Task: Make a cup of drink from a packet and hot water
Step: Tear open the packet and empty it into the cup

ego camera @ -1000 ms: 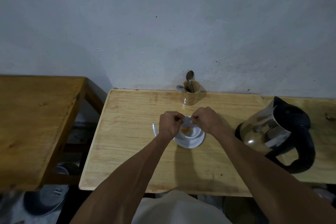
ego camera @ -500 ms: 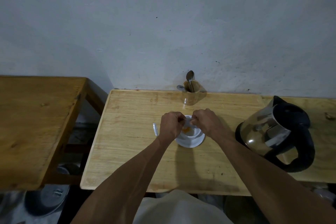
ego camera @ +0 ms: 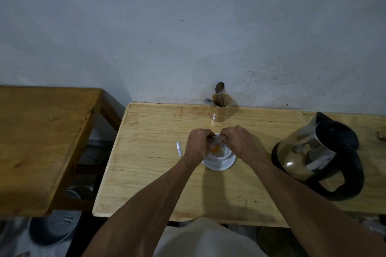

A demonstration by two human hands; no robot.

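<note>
Over a white cup (ego camera: 221,153) on a saucer (ego camera: 219,165), near the middle of a pale wooden table (ego camera: 150,148), a person's two hands meet. The left hand (ego camera: 198,145) and right hand (ego camera: 238,142) are both closed, pinching a small packet (ego camera: 217,139) between fingertips just above the cup's rim. Orange powder (ego camera: 278,148) lies inside the cup on its left side. A small white scrap (ego camera: 179,148) lies on the table just left of the left hand. At the back edge, against a grey wall (ego camera: 188,27), stands a wooden holder (ego camera: 221,110) with a spoon (ego camera: 219,89) upright in it. A steel kettle (ego camera: 319,156) with a black lid and handle stands well to the right. Another, darker table (ego camera: 41,131) sits to the left, apart.
</note>
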